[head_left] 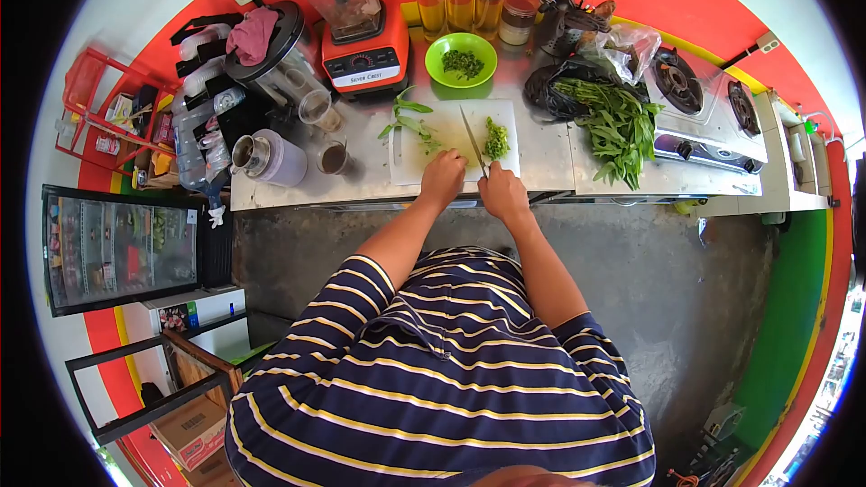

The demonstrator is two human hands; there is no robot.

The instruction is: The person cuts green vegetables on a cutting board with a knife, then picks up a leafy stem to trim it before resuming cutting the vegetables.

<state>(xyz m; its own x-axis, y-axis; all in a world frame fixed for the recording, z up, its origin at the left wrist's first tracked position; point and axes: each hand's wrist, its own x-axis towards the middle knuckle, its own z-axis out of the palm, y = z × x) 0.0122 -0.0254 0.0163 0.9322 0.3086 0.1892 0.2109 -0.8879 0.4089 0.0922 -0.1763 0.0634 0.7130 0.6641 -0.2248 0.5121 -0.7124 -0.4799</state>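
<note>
My right hand (pixel 502 191) is closed round the handle of a knife (pixel 472 137), whose blade points up and left over the white cutting board (pixel 503 113). My left hand (pixel 444 173) rests at the board's near edge, fingers curled against green stems; the fingertips are small and partly hidden. Leafy stems (pixel 410 117) lie on the board's left part. A small pile of chopped greens (pixel 496 139) sits right of the blade. Beyond the board stands a green bowl (pixel 439 54) with chopped dark greens (pixel 464 63) in it.
Left of the board are a glass of dark liquid (pixel 335 159), a steel flask (pixel 271 159) and a red blender (pixel 365 61). Oil bottles (pixel 459 0) stand behind the bowl. Leafy greens (pixel 622 126) in a black bag and a gas stove (pixel 708 117) are to the right.
</note>
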